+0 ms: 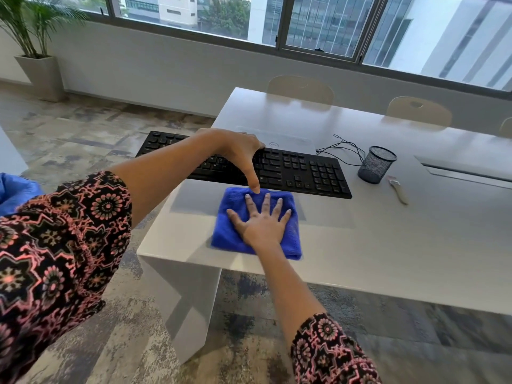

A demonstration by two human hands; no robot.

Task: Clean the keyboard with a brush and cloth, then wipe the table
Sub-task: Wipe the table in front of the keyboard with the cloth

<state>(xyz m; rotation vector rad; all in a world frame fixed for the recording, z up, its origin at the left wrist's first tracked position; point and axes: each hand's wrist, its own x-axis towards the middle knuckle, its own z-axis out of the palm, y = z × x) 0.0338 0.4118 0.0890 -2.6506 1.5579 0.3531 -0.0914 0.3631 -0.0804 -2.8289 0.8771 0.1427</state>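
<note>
Table (388, 231) is leaving the keyboard (304, 167) overhanging its edge; left hand (238, 151) is gripping it, flat right hand (260, 228) pressing cloth (230, 236); releasing risks tipping.

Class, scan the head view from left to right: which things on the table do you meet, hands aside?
keyboard → mesh pen cup → brush. The blue cloth sits within the keyboard's span, so it is left out.

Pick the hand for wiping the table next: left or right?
Right. The right hand lies flat, fingers spread, on the cloth, which already rests on the table. The left hand spans the keyboard, apparently holding it, so it is likely busy.
</note>
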